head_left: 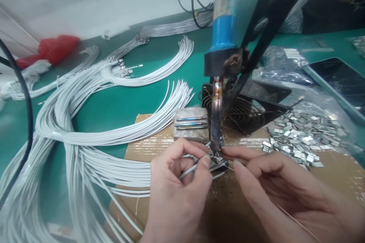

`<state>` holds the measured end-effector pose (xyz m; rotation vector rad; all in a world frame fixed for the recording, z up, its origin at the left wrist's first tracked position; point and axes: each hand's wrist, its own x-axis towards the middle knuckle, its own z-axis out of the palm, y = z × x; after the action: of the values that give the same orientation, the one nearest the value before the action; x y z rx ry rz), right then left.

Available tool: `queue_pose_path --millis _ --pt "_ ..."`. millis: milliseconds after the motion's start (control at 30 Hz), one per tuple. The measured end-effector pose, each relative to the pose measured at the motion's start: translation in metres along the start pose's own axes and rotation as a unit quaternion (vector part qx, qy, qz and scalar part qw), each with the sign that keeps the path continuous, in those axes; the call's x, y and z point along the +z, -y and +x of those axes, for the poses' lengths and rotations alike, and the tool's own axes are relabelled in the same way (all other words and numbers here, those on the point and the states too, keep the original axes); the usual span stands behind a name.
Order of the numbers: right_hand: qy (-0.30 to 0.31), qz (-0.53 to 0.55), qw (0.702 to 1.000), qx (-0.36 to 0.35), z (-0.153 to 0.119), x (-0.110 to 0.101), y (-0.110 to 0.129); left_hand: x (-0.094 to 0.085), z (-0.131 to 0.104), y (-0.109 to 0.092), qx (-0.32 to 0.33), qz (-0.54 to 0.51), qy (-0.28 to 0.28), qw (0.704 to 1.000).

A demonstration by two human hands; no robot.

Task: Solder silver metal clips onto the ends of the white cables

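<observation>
Under the tip of a blue-handled soldering iron (217, 121), both hands meet. My left hand (182, 186) is pinched on a white cable (188, 171), its thumb and forefinger close to the iron's tip. At the right, my right hand (273, 182) pinches a thin wire (296, 218) that runs from the tip down across the palm. The small part at the tip is too hidden by fingers to make out. Just behind the hands lies a grey block (191, 123) with dark metallic strips across its top.
Bundles of white cables (108, 134) spread over the green table at the left. Behind the iron, a black fan (242, 110) leans by its stand (265, 26). Small metal pieces (302, 136) are heaped on the cardboard (336, 182); a phone (339, 79) lies at the right.
</observation>
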<state>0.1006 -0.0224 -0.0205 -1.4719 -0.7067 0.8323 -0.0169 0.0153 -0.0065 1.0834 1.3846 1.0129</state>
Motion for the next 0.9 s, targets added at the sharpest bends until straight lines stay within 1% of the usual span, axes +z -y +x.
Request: queue_pose_path --millis 100,200,333,367,467,500,567,667,700,800,900 --pt "0.011 -0.008 1.000 -0.008 0.001 -0.001 -0.002 -0.001 0.000 0.001 0.005 0.001 0.004 1.000" --pt "0.008 -0.019 1.000 -0.016 0.003 -0.004 -0.005 -0.002 0.000 0.001 0.000 0.008 0.007 1.000" --pt "0.041 -0.034 0.998 -0.044 0.004 -0.006 -0.007 -0.001 0.000 0.001 0.002 0.010 0.010 1.000" --pt "0.037 -0.029 0.998 -0.039 0.003 -0.005 -0.006 -0.001 0.000 0.001 0.003 0.012 0.010 1.000" --pt "-0.001 -0.003 1.000 -0.014 0.000 -0.003 -0.005 -0.002 -0.002 0.002 0.006 0.019 0.010 1.000" --pt "-0.001 -0.002 1.000 -0.014 0.000 -0.003 -0.006 -0.002 -0.002 0.002 0.006 0.022 0.009 1.000" --pt "0.025 -0.021 0.999 -0.036 0.003 -0.006 -0.007 -0.002 -0.001 0.002 0.008 0.021 0.008 1.000" --pt "0.077 -0.072 0.989 -0.099 0.010 -0.015 -0.012 -0.002 0.000 0.001 0.008 0.016 0.010 1.000" --pt "0.085 -0.085 0.986 -0.117 0.012 -0.017 -0.013 -0.002 0.000 0.001 0.006 0.014 0.011 1.000" --pt "0.086 -0.101 0.981 -0.139 0.014 -0.020 -0.015 -0.001 0.000 0.000 -0.005 0.010 0.013 1.000" --pt "0.068 -0.093 0.986 -0.121 0.012 -0.017 -0.015 -0.001 -0.001 -0.001 -0.009 0.012 0.006 1.000"
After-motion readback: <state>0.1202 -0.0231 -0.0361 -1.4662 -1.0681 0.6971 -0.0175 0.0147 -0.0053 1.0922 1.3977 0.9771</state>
